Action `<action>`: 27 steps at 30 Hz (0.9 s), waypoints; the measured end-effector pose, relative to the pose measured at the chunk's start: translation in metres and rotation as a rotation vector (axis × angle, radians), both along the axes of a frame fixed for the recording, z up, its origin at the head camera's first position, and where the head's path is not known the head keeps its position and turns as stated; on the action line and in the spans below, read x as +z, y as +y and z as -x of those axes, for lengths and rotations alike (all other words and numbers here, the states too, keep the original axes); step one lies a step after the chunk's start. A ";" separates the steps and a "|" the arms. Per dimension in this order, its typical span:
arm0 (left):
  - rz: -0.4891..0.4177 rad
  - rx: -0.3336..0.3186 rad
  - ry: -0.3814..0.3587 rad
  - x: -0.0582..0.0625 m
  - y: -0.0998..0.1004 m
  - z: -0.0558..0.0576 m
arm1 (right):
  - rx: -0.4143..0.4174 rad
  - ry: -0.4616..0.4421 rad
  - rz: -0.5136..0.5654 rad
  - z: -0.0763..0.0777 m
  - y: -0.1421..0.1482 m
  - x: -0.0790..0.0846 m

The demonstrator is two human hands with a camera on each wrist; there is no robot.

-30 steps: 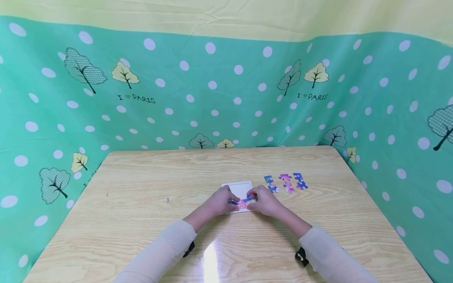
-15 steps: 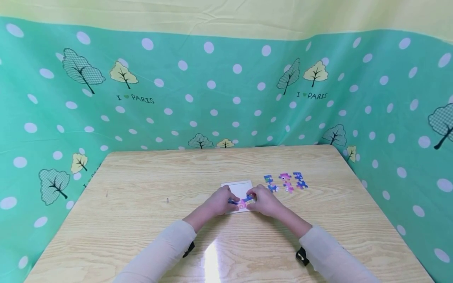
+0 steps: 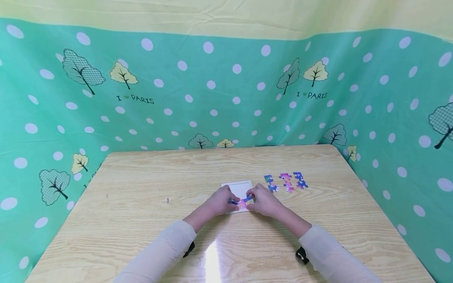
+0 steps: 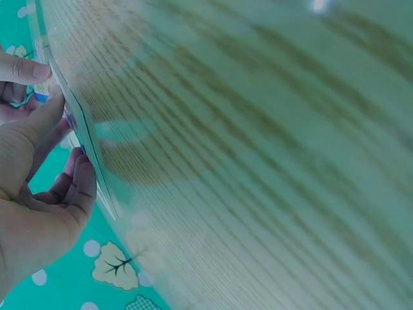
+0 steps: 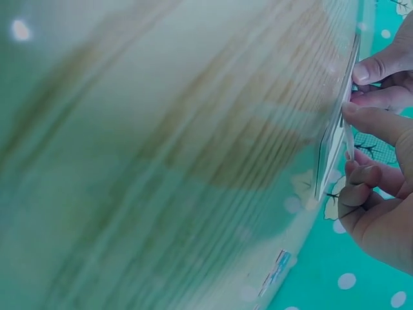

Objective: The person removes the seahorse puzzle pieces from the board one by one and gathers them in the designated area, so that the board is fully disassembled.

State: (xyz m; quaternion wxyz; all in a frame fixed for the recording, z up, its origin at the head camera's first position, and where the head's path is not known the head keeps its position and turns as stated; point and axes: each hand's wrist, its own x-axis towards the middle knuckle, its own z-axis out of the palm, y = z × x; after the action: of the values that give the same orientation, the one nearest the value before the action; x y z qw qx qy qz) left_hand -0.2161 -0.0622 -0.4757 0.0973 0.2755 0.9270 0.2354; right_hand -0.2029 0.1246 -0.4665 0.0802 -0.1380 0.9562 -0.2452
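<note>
A white puzzle tray (image 3: 236, 183) lies on the table, with joined jigsaw pieces (image 3: 242, 204) in pink, blue and yellow along its near side. My left hand (image 3: 221, 201) is over the tray's left part, thumb and fingers about a blue jigsaw piece (image 3: 231, 201). At the right side, my right hand (image 3: 266, 201) pinches another jigsaw piece (image 5: 349, 139) between thumb and fingers, its edge showing in the right wrist view. Both thumbs are close together at the near rim. Fingers hide much of the held pieces.
Several loose jigsaw pieces (image 3: 285, 183) lie in three short columns right of the tray. A tiny object (image 3: 168, 200) is on the wooden table (image 3: 159, 173) to the left. A green dotted curtain (image 3: 226, 90) hangs behind and beside the table.
My right hand shifts very slightly at the tray's right side with its piece. My left hand and the loose pieces stay in place; the head view drifts a little.
</note>
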 end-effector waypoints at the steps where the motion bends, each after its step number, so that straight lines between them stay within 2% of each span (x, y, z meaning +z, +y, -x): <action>1: 0.000 -0.002 0.004 0.000 0.000 0.000 | 0.002 0.004 -0.009 0.000 0.000 0.001; 9: 0.010 -0.001 0.003 0.000 0.001 0.001 | 0.031 0.035 -0.065 -0.002 -0.001 0.003; 16: 0.011 0.006 0.001 -0.001 0.000 0.001 | 0.060 0.103 -0.118 -0.005 -0.005 0.004; 24: 0.008 -0.011 0.021 0.000 -0.001 0.001 | 0.053 0.106 -0.152 -0.008 -0.006 0.008; 27: 0.013 -0.014 0.023 0.001 -0.001 0.001 | 0.055 0.092 -0.126 -0.007 -0.004 0.007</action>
State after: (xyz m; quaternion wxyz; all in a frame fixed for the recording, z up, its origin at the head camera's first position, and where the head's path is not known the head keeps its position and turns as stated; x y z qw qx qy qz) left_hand -0.2167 -0.0631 -0.4749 0.0901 0.2841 0.9276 0.2254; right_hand -0.1957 0.1206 -0.4596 0.0515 -0.1699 0.9683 -0.1756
